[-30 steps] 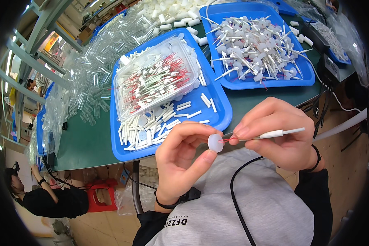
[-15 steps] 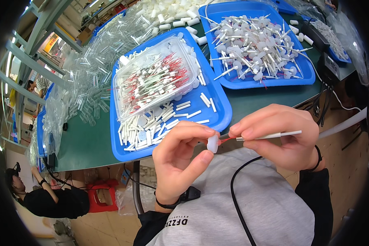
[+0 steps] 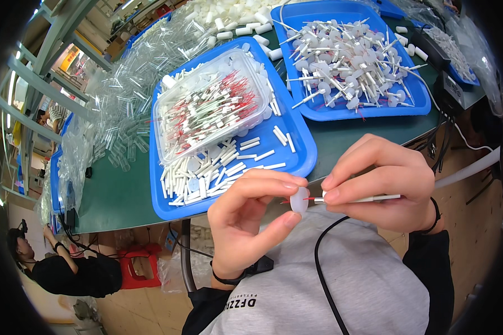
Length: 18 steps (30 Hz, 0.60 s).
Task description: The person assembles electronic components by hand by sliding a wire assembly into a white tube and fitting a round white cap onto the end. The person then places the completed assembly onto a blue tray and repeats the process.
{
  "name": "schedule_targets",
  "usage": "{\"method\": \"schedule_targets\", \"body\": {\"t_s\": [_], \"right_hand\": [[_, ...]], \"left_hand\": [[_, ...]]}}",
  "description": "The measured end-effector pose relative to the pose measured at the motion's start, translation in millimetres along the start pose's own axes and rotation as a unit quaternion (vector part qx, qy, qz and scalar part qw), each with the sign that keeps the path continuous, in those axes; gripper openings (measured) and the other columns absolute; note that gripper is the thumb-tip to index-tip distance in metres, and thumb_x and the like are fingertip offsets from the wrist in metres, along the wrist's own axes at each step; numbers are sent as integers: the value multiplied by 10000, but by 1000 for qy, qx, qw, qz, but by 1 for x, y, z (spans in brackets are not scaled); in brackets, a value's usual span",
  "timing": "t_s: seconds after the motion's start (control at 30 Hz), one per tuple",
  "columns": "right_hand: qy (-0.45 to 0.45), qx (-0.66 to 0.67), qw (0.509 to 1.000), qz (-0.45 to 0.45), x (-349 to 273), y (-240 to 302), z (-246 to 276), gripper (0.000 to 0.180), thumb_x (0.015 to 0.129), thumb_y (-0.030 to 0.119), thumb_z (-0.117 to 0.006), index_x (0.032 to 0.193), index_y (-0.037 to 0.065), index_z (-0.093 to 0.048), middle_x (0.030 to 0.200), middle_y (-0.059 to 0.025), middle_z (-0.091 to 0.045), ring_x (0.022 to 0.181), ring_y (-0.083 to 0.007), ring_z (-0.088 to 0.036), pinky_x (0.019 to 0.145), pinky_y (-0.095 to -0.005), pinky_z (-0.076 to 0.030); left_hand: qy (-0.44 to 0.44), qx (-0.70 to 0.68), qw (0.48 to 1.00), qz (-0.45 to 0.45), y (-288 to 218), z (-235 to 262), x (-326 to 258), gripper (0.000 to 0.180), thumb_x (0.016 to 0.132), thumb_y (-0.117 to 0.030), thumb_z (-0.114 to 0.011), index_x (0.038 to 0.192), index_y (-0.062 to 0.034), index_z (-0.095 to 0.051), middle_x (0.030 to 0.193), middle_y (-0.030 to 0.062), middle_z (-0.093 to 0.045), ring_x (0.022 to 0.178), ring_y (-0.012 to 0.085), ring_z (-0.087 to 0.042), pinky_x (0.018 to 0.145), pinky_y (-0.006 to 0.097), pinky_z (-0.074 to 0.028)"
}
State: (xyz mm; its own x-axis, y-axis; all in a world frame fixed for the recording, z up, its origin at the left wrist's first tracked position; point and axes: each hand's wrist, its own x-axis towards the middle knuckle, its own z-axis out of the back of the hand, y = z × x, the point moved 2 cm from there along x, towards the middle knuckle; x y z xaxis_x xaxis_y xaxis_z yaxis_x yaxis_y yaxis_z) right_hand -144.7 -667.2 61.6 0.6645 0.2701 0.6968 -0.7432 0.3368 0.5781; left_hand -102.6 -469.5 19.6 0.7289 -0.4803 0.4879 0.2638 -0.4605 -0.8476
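A translucent white plastic disc (image 3: 299, 201) is pinched at its edges between the thumb and fingers of my left hand (image 3: 237, 223). Thin red wires (image 3: 285, 201) pass through the disc, and their ends stick out on its left side. My right hand (image 3: 388, 181) grips a slim white stick-like part (image 3: 383, 198), from which the wires run. Its left end lies just right of the disc, with a small gap bridged by red wire. Fingers of my right hand cover part of the stick.
Ahead, a blue tray (image 3: 304, 151) holds short white tubes and a clear plastic box (image 3: 162, 134) of red-wired parts. Another blue tray (image 3: 341, 116) at the right carries many assembled disc-and-stick pieces. Clear tubes (image 3: 120, 111) lie at the left. A person (image 3: 67, 268) sits beyond the table.
Red wire ends now poke out left of the disc. The disc has shifted slightly right and shows more of its face. My right fingers have moved down beside the stick's left end.
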Motion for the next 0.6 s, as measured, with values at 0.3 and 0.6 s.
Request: {"method": "schedule_targets", "body": {"t_s": [0.3,0.6], "right_hand": [[-22,-37,999,26,-3,-4,-7,199,671,-14,-778,857,-17,-705,852,-120,-697,747,-242,-683,623,-299,-548],[-19,7,999,-48,-6,-2,-9,154,727,1,-778,864,-19,-710,838,-129,-701,712,-222,-688,600,-281,-548]], "left_hand": [[-2,51,999,4,-3,-1,-1,345,734,143,-713,1060,52,-646,1104,204,-650,1056,272,-640,856,334,-538],[-7,279,947,-157,-13,-6,1,261,683,89,-787,924,52,-693,936,193,-692,853,294,-703,726,310,-575]]}}
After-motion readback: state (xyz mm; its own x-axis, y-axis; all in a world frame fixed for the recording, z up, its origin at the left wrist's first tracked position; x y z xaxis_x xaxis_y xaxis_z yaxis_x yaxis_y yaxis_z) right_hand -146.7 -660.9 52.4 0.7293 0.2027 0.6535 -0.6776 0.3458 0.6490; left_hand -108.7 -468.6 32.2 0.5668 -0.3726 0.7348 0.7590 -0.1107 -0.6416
